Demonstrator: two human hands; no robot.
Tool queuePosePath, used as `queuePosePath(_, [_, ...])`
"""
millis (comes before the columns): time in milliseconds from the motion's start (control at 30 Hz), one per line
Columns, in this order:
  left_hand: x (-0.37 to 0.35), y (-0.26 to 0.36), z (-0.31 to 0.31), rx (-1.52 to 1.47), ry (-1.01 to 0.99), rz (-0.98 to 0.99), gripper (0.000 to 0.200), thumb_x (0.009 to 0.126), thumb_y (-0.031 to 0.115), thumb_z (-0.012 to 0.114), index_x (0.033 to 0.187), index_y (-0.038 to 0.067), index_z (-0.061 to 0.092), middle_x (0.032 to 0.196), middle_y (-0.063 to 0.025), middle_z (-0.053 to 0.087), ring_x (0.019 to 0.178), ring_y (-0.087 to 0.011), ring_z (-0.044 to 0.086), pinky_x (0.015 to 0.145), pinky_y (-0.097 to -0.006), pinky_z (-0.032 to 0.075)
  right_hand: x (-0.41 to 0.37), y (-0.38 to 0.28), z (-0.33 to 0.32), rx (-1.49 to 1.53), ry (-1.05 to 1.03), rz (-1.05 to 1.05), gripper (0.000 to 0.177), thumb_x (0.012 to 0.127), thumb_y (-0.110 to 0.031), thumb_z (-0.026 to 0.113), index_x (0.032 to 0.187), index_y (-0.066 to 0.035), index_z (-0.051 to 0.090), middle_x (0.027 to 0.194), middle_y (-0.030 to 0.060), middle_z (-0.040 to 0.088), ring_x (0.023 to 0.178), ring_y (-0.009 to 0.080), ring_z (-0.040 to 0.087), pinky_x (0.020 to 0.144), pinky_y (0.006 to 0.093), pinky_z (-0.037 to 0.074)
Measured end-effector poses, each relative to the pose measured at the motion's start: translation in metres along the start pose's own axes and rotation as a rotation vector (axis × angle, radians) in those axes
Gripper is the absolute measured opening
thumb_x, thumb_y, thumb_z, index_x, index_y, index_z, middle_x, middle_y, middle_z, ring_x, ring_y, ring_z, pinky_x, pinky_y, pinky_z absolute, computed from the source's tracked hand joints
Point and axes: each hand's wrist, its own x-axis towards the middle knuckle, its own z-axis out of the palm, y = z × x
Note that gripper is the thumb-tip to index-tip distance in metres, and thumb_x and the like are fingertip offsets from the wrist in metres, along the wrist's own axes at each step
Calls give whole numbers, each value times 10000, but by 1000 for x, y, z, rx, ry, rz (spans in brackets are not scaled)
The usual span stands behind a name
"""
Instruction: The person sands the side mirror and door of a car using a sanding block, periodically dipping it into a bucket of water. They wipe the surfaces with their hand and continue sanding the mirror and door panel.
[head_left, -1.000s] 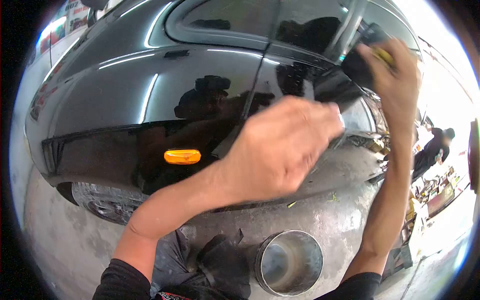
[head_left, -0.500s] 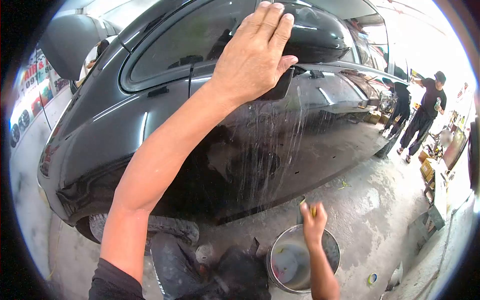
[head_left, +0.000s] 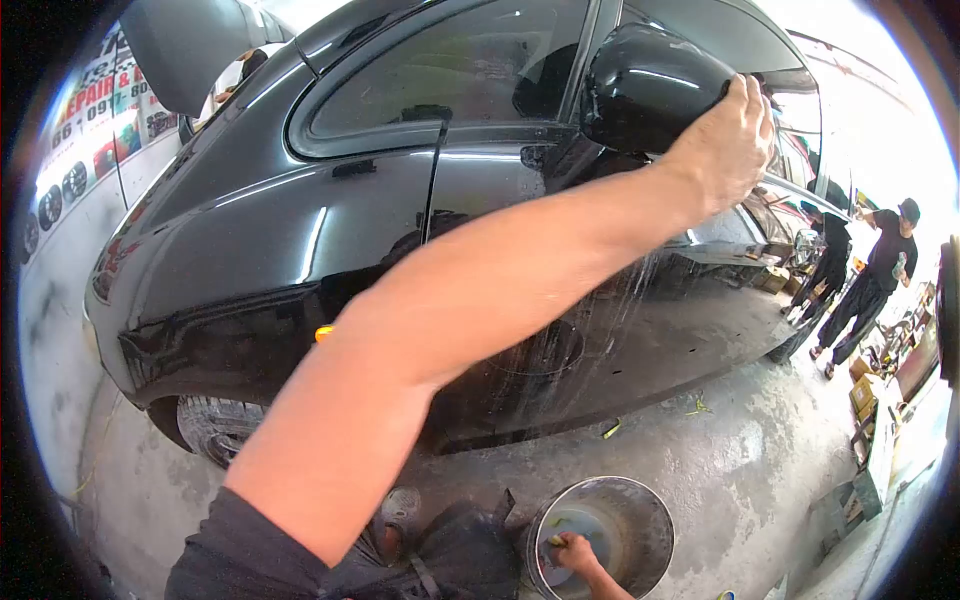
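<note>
My left hand (head_left: 728, 145) reaches across to the outer end of the black side mirror (head_left: 650, 88), its fingers close together along the edge and the palm turned away from view. What it holds, if anything, is hidden. Lower down, my right hand (head_left: 572, 552) is closed inside the bucket (head_left: 668, 510), with something small and yellowish at its fingertips, too small to name. The bucket holds cloudy water. Whitish drips streak the black car door (head_left: 640, 330) below the mirror.
A person in dark clothes (head_left: 888, 265) stands at the right, near boxes (head_left: 866, 396) and clutter along the wall. Another person is partly visible behind the car's front. The front wheel (head_left: 215, 425) is at lower left. A green-yellow scrap (head_left: 611, 429) lies on the floor.
My left hand has moved right, from the mirror's near side to its outer end. My right hand has gone down into the bucket. The view has shifted.
</note>
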Motion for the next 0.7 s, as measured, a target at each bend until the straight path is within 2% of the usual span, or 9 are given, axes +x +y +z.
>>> queuePosePath(100, [-30,-25,1,-104,137,66,464,995,246,554,1411,43,594,1427,-164,612,1346,-318,555,1127,-471,421,20,8,12,-384,-310,-302,455,777,-279,697,1221,-182,732,1081,216,749,1010,413,724,891,467,580])
queuePosePath(167, [-52,-46,4,-126,230,143,475,949,284,638,1392,113,620,1443,-133,601,1351,-309,549,1142,-471,410,50,45,33,-426,-429,-341,436,767,-242,666,1195,-205,743,1000,198,760,944,413,728,857,484,578])
queuePosePath(233, [-69,-63,-5,-225,283,148,365,1028,168,520,1364,130,657,1446,-100,618,1345,-256,580,1159,-415,437,77,73,60,-508,-481,-239,419,758,-222,658,1166,-184,748,926,196,759,881,398,732,817,469,584])
queuePosePath(267, [-76,-69,-8,-213,316,153,350,1018,161,540,1340,135,673,1431,-90,629,1343,-250,577,1148,-387,449,85,72,50,-361,-714,-64,372,766,-179,623,1114,-129,742,881,183,745,812,366,716,779,468,581])
queuePosePath(300, [-82,-77,-7,-152,315,204,380,963,268,634,1316,137,686,1425,-84,629,1354,-266,563,1152,-413,434,94,91,67,-307,-751,-20,353,776,-180,654,1114,-116,734,919,175,743,837,356,712,794,460,577])
queuePosePath(367, [-89,-90,-23,-318,126,287,483,994,235,543,1406,-14,581,1469,-217,555,1413,-379,488,1179,-470,397,93,102,70,-276,-786,42,352,778,-183,663,1116,-114,731,933,173,742,850,353,710,803,457,575])
queuePosePath(433, [-90,-90,-28,-404,140,256,429,983,135,509,1388,60,630,1474,-169,573,1408,-350,509,1183,-448,406,97,112,72,-263,-789,56,350,781,-187,672,1118,-112,729,947,170,740,864,349,708,812,454,573])
queuePosePath(600, [-95,-69,-14,-397,239,239,489,880,190,748,1350,87,662,1472,-167,564,1428,-361,476,1176,-476,398,110,135,88,-210,-770,72,349,788,-197,694,1124,-107,724,983,164,736,898,339,702,835,447,569])
queuePosePath(700, [-99,-67,-22,-304,201,271,492,872,218,758,1353,162,671,1507,-162,530,1416,-362,481,1160,-485,410,115,139,94,-177,-757,90,350,792,-203,707,1127,-104,720,1005,160,733,919,333,699,849,442,566])
